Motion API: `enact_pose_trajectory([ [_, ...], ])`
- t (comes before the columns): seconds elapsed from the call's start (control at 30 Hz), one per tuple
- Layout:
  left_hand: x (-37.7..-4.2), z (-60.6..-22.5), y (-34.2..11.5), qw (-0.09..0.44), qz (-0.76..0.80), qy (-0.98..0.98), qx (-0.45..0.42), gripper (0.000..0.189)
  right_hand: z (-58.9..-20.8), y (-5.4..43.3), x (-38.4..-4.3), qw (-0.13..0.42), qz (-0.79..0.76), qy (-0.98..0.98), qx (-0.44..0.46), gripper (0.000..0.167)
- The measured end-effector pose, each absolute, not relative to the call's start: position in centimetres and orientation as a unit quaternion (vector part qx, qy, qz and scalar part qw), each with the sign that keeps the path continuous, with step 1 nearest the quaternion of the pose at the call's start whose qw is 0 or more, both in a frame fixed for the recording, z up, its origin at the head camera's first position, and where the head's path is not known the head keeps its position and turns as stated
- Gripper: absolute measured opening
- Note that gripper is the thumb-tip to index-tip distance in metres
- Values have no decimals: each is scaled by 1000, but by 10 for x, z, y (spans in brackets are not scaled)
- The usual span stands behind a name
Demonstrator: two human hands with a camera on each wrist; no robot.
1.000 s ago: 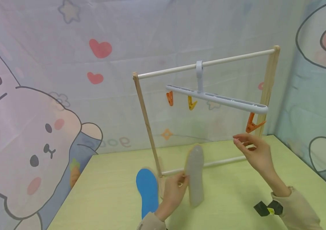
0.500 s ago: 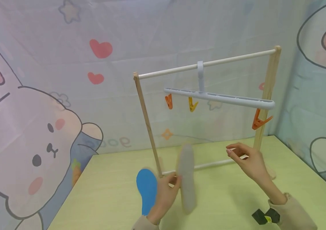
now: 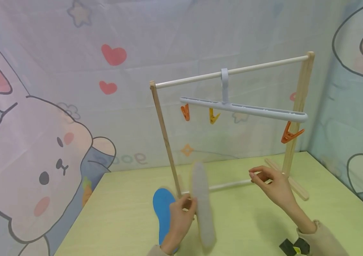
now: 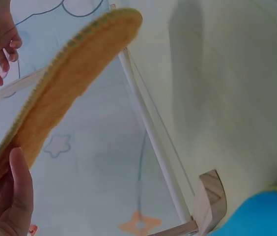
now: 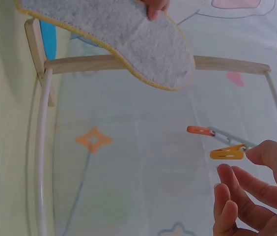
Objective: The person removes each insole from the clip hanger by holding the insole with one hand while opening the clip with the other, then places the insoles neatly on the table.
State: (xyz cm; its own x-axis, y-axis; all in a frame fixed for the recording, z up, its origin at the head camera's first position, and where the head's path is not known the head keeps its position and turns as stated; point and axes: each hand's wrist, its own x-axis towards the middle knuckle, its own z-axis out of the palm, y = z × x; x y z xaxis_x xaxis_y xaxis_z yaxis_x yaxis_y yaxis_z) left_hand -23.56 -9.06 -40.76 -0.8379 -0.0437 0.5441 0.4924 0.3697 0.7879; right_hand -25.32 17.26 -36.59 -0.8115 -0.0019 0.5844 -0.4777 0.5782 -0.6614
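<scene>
A grey insole (image 3: 203,206) with a yellow stitched edge stands nearly upright above the table, pinched at its side by my left hand (image 3: 181,216). Its other face (image 4: 69,73) is fuzzy orange in the left wrist view. My right hand (image 3: 272,185) hovers with nothing in it, fingers loosely bent, below the right orange clip (image 3: 290,134). A white hanger (image 3: 255,110) carries that clip, a yellow clip (image 3: 213,116) and another orange clip (image 3: 185,112). Partly behind my left hand, a blue insole (image 3: 163,208) lies on the table.
The hanger hooks over the white top bar (image 3: 188,79) of a wooden-sided rack, whose right post (image 3: 303,85) stands on a wooden foot (image 3: 298,188). A low white bar (image 3: 232,184) joins the sides. Behind is a printed cloth (image 3: 136,117); below, a pale green table (image 3: 117,213).
My left hand has carried the grey insole left and down. My right hand has dropped lower and slightly left, away from the right orange clip. The hanger has swung, its right end rising slightly.
</scene>
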Motion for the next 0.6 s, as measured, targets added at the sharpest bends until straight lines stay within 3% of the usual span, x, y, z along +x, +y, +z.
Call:
enact_pose_trajectory([
  [0.23,-219,-382,-99,251,-566,-774,-130,5,-366,172,-252,275,435,-845,146,14],
  [0.6,-221,-385,-117,315,-557,-753,-153,6,-369,173,-254,280,429,-846,148,11],
])
